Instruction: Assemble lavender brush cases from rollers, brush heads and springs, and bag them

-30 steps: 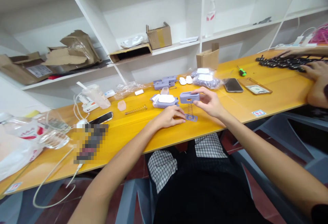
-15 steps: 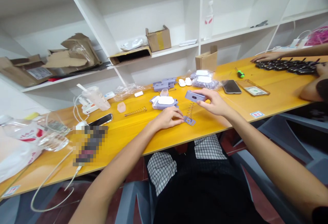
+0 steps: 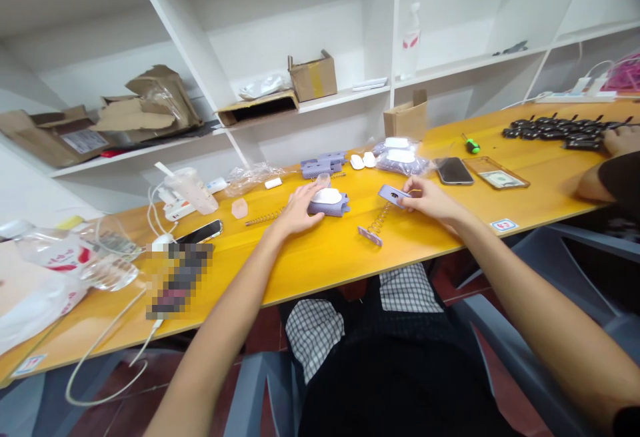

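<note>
My right hand (image 3: 425,198) pinches a purple plastic casing part (image 3: 393,194) by its right end above the table. Below it is a coil spring (image 3: 379,218), with a small purple plate (image 3: 370,235) at its lower end. My left hand (image 3: 301,209) reaches over the left side of a purple housing with a white oval top (image 3: 327,200). Its fingers are stretched out and the thumb is apart; whether it touches the housing I cannot tell. Just beyond the fingertips stands a translucent pinkish piece (image 3: 323,179). Another coil spring (image 3: 264,217) lies left of that hand.
Purple shells (image 3: 320,167), white oval caps (image 3: 363,161) and bagged purple parts (image 3: 400,157) sit at the back. A phone (image 3: 455,171) and a green screwdriver (image 3: 471,145) lie right. Another person's hand (image 3: 623,138) is by black parts (image 3: 565,131). Bottles and cables crowd the left.
My left hand has moved left and away from the small plate to the white-topped housing. My right hand has shifted slightly right with the casing part, and the spring and plate have tilted.
</note>
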Available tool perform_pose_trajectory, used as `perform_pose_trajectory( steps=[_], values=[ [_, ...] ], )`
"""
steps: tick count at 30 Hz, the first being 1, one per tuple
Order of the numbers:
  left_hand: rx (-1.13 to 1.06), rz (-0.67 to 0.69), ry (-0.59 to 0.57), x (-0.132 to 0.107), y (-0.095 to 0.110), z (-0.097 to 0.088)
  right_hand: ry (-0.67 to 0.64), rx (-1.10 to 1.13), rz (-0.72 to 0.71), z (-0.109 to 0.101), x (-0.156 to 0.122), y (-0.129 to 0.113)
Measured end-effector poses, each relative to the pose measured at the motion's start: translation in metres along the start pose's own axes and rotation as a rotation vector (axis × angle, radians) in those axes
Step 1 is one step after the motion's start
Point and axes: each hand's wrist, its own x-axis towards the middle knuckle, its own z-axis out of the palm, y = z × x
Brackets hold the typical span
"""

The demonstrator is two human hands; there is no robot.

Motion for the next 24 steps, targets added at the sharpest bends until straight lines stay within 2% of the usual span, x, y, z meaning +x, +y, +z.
perform_pose_trajectory(
  steps=[3,6,13,19,24],
  values=[
    [0.005,-0.089,-0.077,-0.003,-0.007,0.001,-0.045,0.104,0.064,0.003,-0.003,-0.003],
    [-0.023,-0.125,-0.072,-0.002,-0.011,0.000,-0.040,0.146,0.088,0.001,-0.004,-0.005],
    [-0.096,-0.153,-0.075,0.000,-0.021,0.001,-0.035,0.178,0.074,0.002,-0.001,0.001],
    [-0.163,-0.152,-0.155,-0.001,-0.024,0.003,-0.008,0.230,0.096,0.004,-0.002,-0.001],
    [-0.197,-0.157,-0.180,-0.002,-0.027,0.001,0.058,0.307,0.059,0.004,0.000,-0.002]
  ],
)
